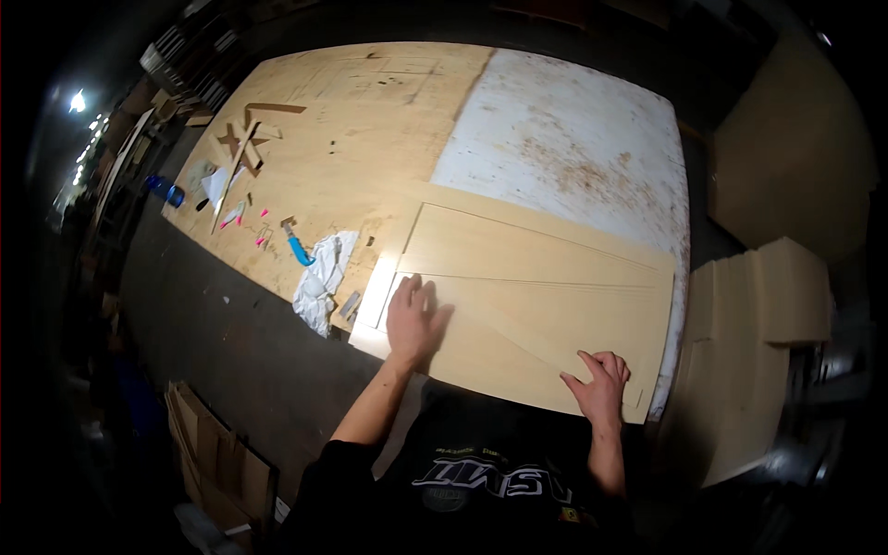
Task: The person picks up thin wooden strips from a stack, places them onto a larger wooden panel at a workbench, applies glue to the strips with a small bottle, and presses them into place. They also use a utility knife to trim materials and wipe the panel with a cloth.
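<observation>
A thin, light wooden panel (523, 242) with dark, narrow lines along it lies flat on the near right of the table. My left hand (413, 322) is over the panel's left part, by the end of the lines. Its fingers are slightly bent, with the thumb apart, and nothing shows in them. Close to the panel's near right corner is my right hand (603, 387). Thumb and forefinger stand apart there, the other fingers curl, and I see nothing held. Whether either hand presses on the panel I cannot tell.
The worktable has a bare wood half (370, 120) and a stained white half (555, 129). Left of the panel lie a blue-handled tool (300, 251), a crumpled white cloth (322, 277), pink bits and wood strips (248, 143). Stacked tan boards (740, 342) stand right; cardboard (222, 462) leans lower left.
</observation>
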{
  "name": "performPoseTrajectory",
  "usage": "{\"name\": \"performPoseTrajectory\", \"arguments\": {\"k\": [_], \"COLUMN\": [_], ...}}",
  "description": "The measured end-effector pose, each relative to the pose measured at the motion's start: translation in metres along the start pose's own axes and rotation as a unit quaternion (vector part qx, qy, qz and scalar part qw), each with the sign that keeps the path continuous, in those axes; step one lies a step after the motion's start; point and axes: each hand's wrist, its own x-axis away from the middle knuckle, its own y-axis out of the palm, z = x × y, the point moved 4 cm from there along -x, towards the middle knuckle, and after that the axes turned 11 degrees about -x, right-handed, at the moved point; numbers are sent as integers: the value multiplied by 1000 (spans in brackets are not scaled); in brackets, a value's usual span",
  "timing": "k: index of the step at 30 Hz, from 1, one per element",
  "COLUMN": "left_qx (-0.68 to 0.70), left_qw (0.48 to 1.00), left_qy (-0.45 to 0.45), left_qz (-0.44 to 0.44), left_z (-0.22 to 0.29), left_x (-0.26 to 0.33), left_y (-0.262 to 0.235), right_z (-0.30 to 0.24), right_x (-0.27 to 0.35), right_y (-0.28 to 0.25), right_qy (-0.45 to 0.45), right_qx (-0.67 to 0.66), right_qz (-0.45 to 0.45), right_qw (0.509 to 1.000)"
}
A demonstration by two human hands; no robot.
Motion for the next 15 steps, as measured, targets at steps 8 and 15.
{"name": "performPoseTrajectory", "arguments": {"k": [8, 15], "left_qx": [-31, -12], "left_qw": [998, 999], "left_qy": [-28, -25], "left_qz": [-48, -45], "left_z": [-6, -3], "left_x": [-3, -4], "left_y": [9, 9], "right_z": [1, 2], "right_x": [-13, -10], "right_y": [-3, -1], "right_qy": [-30, -12], "right_qx": [-9, -22], "right_qz": [12, 6], "right_qw": [999, 1000]}}
